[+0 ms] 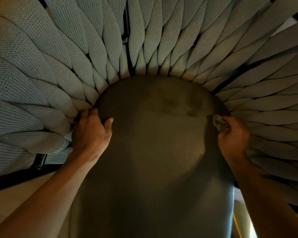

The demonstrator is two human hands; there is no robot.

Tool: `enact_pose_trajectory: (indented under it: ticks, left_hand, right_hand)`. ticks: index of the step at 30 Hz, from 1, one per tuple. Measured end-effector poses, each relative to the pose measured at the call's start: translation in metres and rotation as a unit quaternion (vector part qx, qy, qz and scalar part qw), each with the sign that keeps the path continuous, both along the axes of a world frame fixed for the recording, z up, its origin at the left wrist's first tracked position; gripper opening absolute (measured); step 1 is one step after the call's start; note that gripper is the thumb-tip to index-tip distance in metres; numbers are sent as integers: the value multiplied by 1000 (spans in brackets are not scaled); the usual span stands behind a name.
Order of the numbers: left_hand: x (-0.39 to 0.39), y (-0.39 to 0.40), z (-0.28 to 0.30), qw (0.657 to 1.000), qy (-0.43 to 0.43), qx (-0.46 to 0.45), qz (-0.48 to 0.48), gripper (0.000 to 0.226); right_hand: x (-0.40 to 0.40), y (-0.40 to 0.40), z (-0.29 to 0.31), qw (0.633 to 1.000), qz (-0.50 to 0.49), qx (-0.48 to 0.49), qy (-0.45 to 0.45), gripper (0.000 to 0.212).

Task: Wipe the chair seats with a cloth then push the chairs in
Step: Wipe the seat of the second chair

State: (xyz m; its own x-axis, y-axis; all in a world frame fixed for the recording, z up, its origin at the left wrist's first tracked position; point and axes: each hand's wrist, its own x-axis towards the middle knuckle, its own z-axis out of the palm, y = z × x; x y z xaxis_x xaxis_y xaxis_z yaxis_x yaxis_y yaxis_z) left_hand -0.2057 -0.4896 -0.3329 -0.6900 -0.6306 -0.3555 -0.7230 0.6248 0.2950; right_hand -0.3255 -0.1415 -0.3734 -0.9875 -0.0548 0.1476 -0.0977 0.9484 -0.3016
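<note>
A dark grey-green chair seat cushion (155, 143) fills the middle of the view, ringed by a backrest of thick pale-green woven straps (58, 66). My left hand (91, 133) grips the cushion's left edge where it meets the straps, thumb on top of the cushion. My right hand (234, 136) is at the cushion's right edge, fingers closed on a small bunched grey cloth (218, 121) that touches the seat. A darker damp-looking patch (179, 103) shows near the back of the seat.
A black metal frame bar (40, 160) shows under the straps at the left, another dark frame piece (126, 31) behind the straps at the top. Light beige floor (15, 203) lies lower left. A bright strip of floor (239, 220) shows lower right.
</note>
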Motion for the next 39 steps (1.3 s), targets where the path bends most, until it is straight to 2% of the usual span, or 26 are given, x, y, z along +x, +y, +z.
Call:
enact_pose_trajectory:
  ticks: [4, 12, 16, 21, 25, 28, 34, 39]
  left_hand:
    - [-1, 0, 1, 1000, 2, 0, -8, 53]
    - [-2, 0, 3, 1000, 3, 26, 15, 56]
    - [-3, -2, 3, 997, 31, 50, 47, 40]
    - [2, -7, 1, 992, 83, 62, 71, 34]
    - [-1, -5, 3, 991, 72, 64, 90, 29]
    - [-6, -1, 5, 997, 38, 40, 61, 34]
    - [-17, 0, 6, 998, -65, 5, 26, 60]
    - [-17, 0, 4, 998, -58, -19, 7, 61]
  right_hand:
    - [19, -55, 0, 998, 40, -39, 18, 39]
    - [47, -187, 6, 982, 120, -141, -41, 48]
    - [60, -250, 11, 965, 165, -182, -96, 47]
    - [66, -298, 14, 948, 228, -200, -99, 35]
    - [61, -293, 7, 949, 276, -129, -83, 34]
    - [52, -273, 5, 954, 279, -85, -68, 33]
    - [24, -192, 7, 972, 228, -52, -18, 41]
    - [4, -114, 9, 989, 147, -15, -20, 42]
